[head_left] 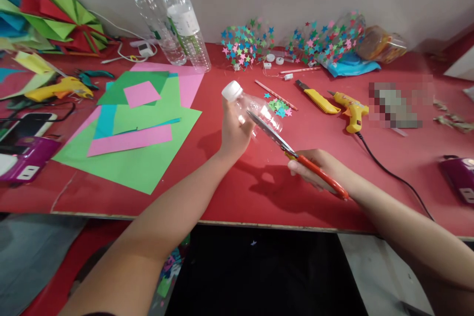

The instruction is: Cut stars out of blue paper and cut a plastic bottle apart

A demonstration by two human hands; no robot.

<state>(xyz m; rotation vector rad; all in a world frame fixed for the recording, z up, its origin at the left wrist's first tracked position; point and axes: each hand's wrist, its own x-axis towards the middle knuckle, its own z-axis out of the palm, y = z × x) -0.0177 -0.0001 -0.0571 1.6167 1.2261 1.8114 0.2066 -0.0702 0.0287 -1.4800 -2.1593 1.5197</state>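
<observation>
My left hand (236,131) is wrapped round the neck end of a clear plastic bottle piece (264,112) with a white cap, tilted above the red table. In my right hand (320,170) are scissors (272,133) with red handles, their blades pointing up and left against the bottle's side. Whether the blades cut into the plastic I cannot tell. Behind the bottle lie small paper stars (280,107) in green, blue and pink, beside a striped pencil (276,95).
Coloured paper sheets (159,168) lie to the left, two tall bottles (187,29) behind them. On the right are a yellow box cutter (320,99) and a corded glue gun (353,111). Star-covered clear pieces (239,44) stand along the wall. The table's front edge (259,227) runs below my arms.
</observation>
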